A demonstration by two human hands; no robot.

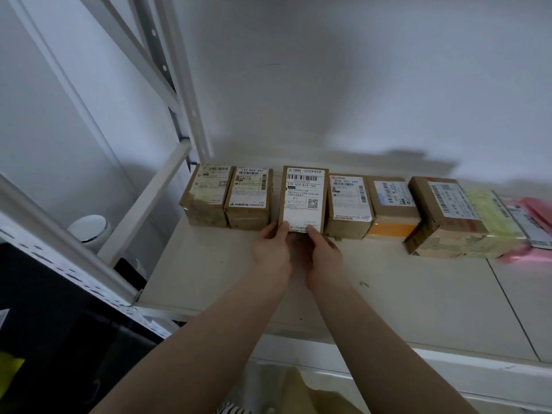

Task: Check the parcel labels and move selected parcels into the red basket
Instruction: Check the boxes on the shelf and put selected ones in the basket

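Boxes sit in a row at the far side of the white shelf (239, 273), labels up for easy reading. Both hands pinch the near edge of the middle parcel (304, 198): left hand (270, 249) at its left corner, right hand (324, 252) at its right. It looks tipped up, likely to check its label. No red basket shows.

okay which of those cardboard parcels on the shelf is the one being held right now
The third parcel from the left, with the big white label reading 070-054-B14-160. Both the left hand and right hand grip its bottom edge; the other boxes sit untouched.
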